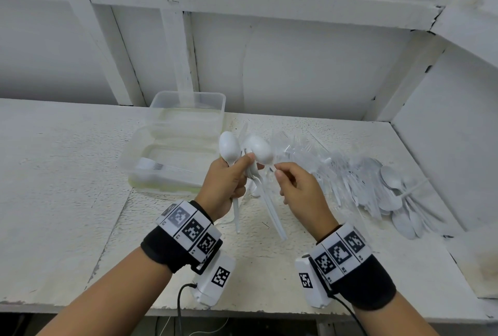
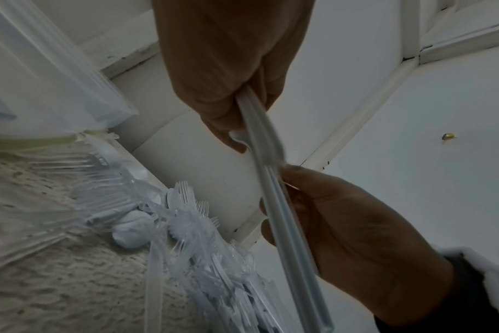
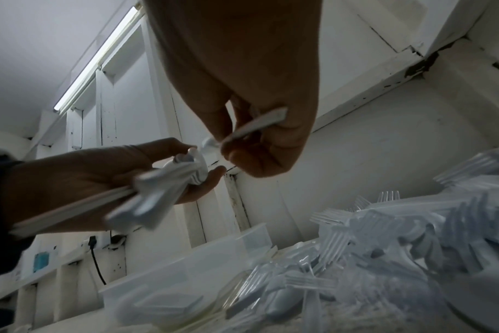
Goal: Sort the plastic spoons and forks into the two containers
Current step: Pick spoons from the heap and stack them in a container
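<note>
- white spoons (image 1: 244, 157): bunch held above the table, bowls up, handles hanging down past the left hand (image 1: 226, 184), just right of the near container (image 1: 129, 165).
- left hand: fingers wrapped round the bunch at the necks.
- right hand (image 1: 299, 187): fingertips pinch one spoon beside the bunch; bowl touches the others.
- step, likely: adding this spoon; nest bowl into bowl, line up handles, left thumb clamps.
- near container has forks (image 1: 161, 166); far container (image 1: 188, 106) behind looks empty, probably for spoons.
- unsorted pile (image 1: 363, 182) right of near container.
</note>
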